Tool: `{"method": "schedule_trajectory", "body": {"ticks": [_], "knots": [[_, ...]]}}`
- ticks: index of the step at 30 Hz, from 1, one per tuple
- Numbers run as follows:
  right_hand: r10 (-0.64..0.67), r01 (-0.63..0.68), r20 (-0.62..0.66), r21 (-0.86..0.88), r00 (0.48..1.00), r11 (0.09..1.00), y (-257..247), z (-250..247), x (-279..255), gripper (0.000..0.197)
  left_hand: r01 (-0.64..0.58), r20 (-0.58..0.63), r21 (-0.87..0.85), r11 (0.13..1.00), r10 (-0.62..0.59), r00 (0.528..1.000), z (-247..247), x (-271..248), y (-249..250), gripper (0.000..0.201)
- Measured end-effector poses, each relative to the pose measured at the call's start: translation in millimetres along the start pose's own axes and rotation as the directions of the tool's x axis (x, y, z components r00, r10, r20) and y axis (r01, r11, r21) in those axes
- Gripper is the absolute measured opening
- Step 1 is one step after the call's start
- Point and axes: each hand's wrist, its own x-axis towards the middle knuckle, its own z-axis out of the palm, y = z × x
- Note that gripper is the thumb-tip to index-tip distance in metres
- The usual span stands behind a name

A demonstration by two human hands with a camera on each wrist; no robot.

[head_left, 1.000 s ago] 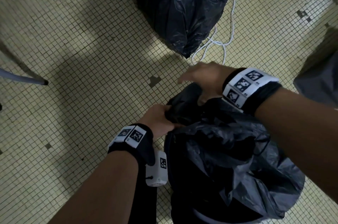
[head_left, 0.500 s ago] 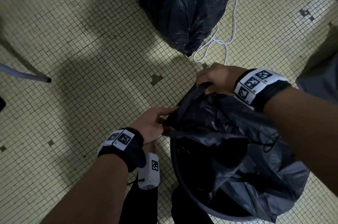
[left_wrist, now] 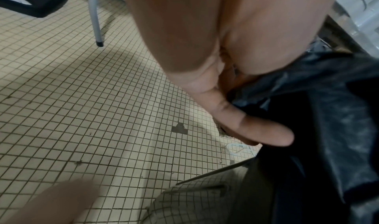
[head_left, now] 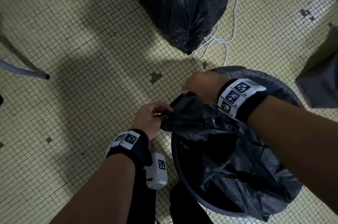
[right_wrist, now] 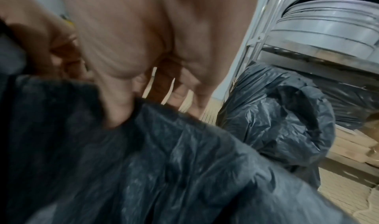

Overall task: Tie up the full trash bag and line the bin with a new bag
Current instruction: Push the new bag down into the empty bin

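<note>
A full black trash bag (head_left: 182,4) stands on the tiled floor at the top centre; the right wrist view shows this full bag (right_wrist: 276,114) beside a shelf. At the lower right a round bin with a grey rim (head_left: 176,161) holds a new black bag (head_left: 228,150), loose and crumpled over its mouth. My left hand (head_left: 163,113) pinches the new bag's edge at the bin's near-left side. My right hand (head_left: 189,92) grips the same edge a little farther out, fingers curled round the plastic (right_wrist: 164,162). In the left wrist view a finger (left_wrist: 256,130) lies against the bag (left_wrist: 338,114).
A white cord (head_left: 228,41) lies looped on the floor between the full bag and the bin. A grey chair leg (head_left: 23,72) reaches in from the left. A dark object (head_left: 320,85) sits at the right edge. A metal shelf holds a metal tub (right_wrist: 328,25).
Both hands have drawn the new bag's edge outward and apart, the right hand moving farther away. More of the bin's rim and mouth now shows.
</note>
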Motion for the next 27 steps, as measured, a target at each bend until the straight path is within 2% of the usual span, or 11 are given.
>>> {"method": "schedule_trajectory", "body": {"ticks": [2,6,9,10,11,14,17,19,22,24,27], "knots": [[0.013,-0.012,-0.042,0.010,0.999,1.000,2.6,6.3,1.4,0.033,0.052,-0.005,0.040,0.998,-0.052,0.999,0.3,-0.8,-3.3,0.031],[0.041,-0.043,-0.132,-0.010,0.990,0.999,12.1,14.0,-0.6,0.018,0.193,0.039,-0.077,0.978,-0.190,0.981,3.7,-3.9,1.7,0.018],[0.072,-0.077,-0.139,-0.034,0.988,0.996,20.7,17.9,-0.8,0.018,0.240,0.067,-0.008,0.971,-0.239,0.969,7.3,-6.4,10.9,0.058],[0.084,-0.090,-0.131,-0.037,0.988,0.995,23.9,18.6,-1.1,0.019,0.245,0.065,0.041,0.969,-0.248,0.967,8.7,-6.9,15.1,0.064],[0.096,-0.101,-0.120,-0.041,0.988,0.994,27.1,18.9,-1.1,0.020,0.242,0.081,0.082,0.967,-0.248,0.965,10.1,-6.4,18.9,0.061],[0.137,-0.140,-0.090,-0.037,0.987,0.989,36.0,17.9,-3.2,0.018,0.226,0.171,0.104,0.969,-0.241,0.955,12.8,-4.4,30.5,0.027],[0.195,-0.196,-0.072,-0.010,0.978,0.981,46.1,16.6,-7.7,0.018,0.233,0.256,0.101,0.967,-0.251,0.934,8.3,-2.6,30.2,0.056],[0.253,-0.254,-0.058,0.000,0.966,0.967,53.0,13.3,-12.5,0.017,0.195,0.253,0.139,0.971,-0.225,0.941,2.5,-3.8,26.8,0.067],[0.347,-0.347,-0.018,-0.001,0.938,0.938,58.0,9.3,-20.7,0.017,0.132,0.213,0.136,0.982,-0.159,0.964,-2.8,-3.5,22.1,0.065],[0.382,-0.384,-0.033,-0.085,0.924,0.920,54.5,9.8,-23.3,0.018,0.100,0.201,0.142,0.985,-0.128,0.971,-0.2,-2.3,21.9,0.063],[0.336,-0.343,-0.069,-0.173,0.939,0.923,42.2,14.9,-17.5,0.045,0.103,0.156,0.062,0.993,-0.111,0.981,10.8,1.1,23.4,0.051]]}}
